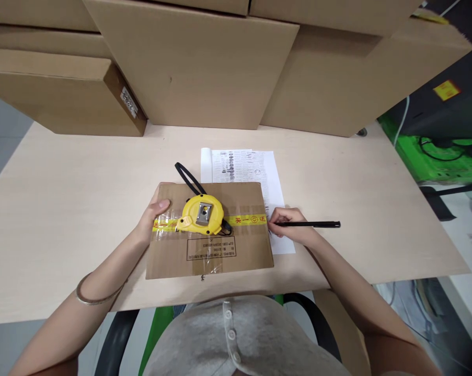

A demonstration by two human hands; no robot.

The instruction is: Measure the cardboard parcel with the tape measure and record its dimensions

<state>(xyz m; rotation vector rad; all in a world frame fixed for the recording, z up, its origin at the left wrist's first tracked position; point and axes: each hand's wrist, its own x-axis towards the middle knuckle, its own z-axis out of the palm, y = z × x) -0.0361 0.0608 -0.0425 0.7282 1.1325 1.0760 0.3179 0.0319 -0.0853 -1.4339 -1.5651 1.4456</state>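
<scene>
My left hand (pixel 152 215) grips the left edge of a flat cardboard box (pixel 247 250), thumb on top and the other fingers hidden. Yellow printed tape runs across the box, above a block of printed text. On it rests a yellow tape measure (pixel 217 208) with a black wrist strap and a metal clip. Just off the box's right edge, my right hand (pixel 290 222) is closed around a black pen (pixel 318 224), whose tip end is hidden by the fingers. Printed paper sheets (pixel 259 166) with handwritten marks lie partly under the box.
Large cardboard boxes (pixel 204 68) line the back of the table (pixel 79 209). A smaller box (pixel 47 99) with a white label stands at the back left. Beyond the right edge are a green surface (pixel 447 162) and black cables.
</scene>
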